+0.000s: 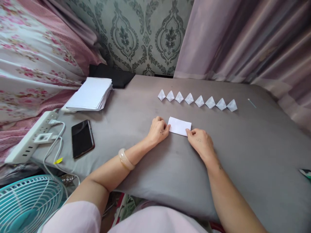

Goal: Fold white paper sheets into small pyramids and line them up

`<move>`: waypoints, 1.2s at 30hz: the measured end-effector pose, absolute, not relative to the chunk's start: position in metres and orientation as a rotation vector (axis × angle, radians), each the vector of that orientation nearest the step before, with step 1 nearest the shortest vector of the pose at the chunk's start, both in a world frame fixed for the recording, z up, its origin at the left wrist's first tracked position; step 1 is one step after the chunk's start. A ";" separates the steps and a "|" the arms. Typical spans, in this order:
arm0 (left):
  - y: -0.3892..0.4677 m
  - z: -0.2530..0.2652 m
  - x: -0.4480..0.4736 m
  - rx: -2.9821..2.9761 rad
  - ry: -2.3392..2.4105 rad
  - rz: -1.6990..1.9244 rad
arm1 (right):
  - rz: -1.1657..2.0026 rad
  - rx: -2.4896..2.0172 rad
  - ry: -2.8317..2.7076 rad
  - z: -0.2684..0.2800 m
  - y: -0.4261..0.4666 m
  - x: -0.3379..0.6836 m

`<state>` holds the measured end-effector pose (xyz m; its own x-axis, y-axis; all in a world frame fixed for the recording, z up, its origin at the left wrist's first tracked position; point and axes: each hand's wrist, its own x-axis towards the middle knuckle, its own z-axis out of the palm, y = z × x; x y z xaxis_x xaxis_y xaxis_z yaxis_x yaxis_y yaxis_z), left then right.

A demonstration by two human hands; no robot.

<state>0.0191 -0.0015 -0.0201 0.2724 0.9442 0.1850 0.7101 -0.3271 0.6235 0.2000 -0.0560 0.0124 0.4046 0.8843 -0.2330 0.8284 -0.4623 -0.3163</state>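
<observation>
A small white folded paper rectangle (180,126) lies flat on the grey cloth-covered surface (243,145). My left hand (158,130) presses its left edge with curled fingers. My right hand (199,141) pinches its lower right corner. Beyond the paper, a row of several small white folded paper shapes (197,100) runs left to right across the surface.
A stack of white paper sheets (90,94) sits at the back left, a black phone (82,138) in front of it. A white power strip (32,136) with cables lies at the left edge, a teal fan (26,204) below. Curtains hang at right.
</observation>
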 end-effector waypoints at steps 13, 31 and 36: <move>0.001 -0.021 0.017 2.142 1.467 0.739 | 0.527 -2.563 -1.589 0.014 -0.056 0.197; 0.002 -0.018 0.008 2.573 0.981 0.510 | 0.012 -1.951 -1.980 0.002 -0.067 0.174; 0.003 -0.021 0.006 2.498 1.016 0.573 | 0.278 -1.704 -2.271 -0.010 -0.076 0.154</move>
